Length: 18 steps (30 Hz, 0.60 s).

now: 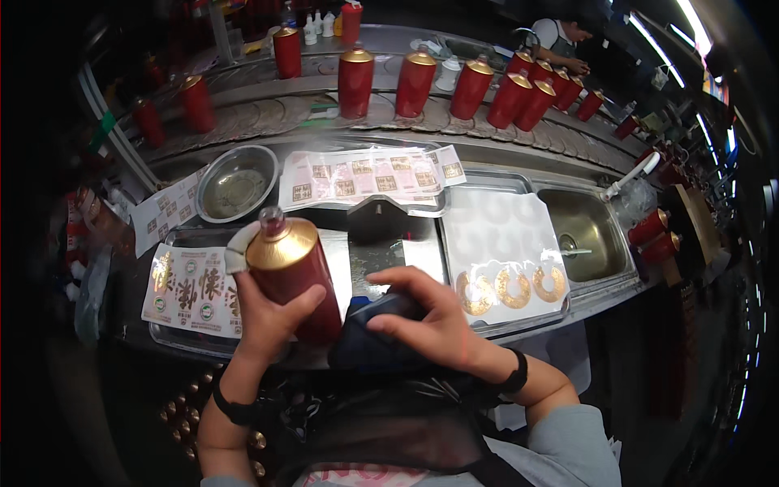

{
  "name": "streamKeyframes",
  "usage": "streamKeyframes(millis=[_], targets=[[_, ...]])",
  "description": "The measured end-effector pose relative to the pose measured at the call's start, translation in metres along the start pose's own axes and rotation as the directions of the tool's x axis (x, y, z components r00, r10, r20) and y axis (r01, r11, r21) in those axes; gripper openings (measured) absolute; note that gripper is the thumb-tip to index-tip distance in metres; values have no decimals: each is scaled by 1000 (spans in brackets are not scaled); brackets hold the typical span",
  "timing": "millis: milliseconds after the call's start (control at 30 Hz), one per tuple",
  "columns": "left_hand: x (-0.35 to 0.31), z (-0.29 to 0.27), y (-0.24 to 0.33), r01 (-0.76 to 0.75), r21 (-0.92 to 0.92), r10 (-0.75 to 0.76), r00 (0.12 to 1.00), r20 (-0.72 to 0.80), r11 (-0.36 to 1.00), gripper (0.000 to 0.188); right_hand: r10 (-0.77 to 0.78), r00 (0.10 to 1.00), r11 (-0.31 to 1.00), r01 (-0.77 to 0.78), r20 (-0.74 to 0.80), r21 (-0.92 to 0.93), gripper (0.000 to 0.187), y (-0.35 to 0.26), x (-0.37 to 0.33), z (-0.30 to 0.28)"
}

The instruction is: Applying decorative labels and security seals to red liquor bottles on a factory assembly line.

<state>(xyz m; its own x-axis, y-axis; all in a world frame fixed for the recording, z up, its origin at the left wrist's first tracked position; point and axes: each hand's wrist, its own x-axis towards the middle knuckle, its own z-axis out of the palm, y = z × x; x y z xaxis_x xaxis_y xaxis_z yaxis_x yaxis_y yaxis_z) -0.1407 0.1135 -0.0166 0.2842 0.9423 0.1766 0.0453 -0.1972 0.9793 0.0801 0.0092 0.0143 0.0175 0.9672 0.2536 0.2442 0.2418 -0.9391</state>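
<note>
My left grip (272, 321) is wrapped round one red bottle (312, 284), gold-shouldered and clear-stoppered, over the near side of the counter (377, 258). My right grip (434, 321) curves with thumb and fingers apart at a dark blue thing (369, 333); I cannot tell whether it is grasping it.

The bottle looks smooth, so if my left thumb eased off, I think it could slide down and drop over the near edge. Swinging its base right could knock the dark blue thing, as the two sit so close. A careless right forearm could drag the sticker sheet (487, 256) and crease what it carries.

Counting: one bottle in hand; one metal bowl (235, 185), far left; one sink (580, 227), right; three gold rings (501, 286) on the sticker sheet; at least ten bottles (355, 85) along the far conveyor (243, 126), the dim ones uncertain.
</note>
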Motion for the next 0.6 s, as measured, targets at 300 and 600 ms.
streamKeyframes(millis=[300,600], targets=[[17,86,1,543,-135,-441,783,440,829,89,552,833,817,-531,-36,224,18,38,-53,-50],[36,99,-20,516,-117,-453,822,346,848,88,356,934,928,-356,-20,-112,71,38,-54,-35]])
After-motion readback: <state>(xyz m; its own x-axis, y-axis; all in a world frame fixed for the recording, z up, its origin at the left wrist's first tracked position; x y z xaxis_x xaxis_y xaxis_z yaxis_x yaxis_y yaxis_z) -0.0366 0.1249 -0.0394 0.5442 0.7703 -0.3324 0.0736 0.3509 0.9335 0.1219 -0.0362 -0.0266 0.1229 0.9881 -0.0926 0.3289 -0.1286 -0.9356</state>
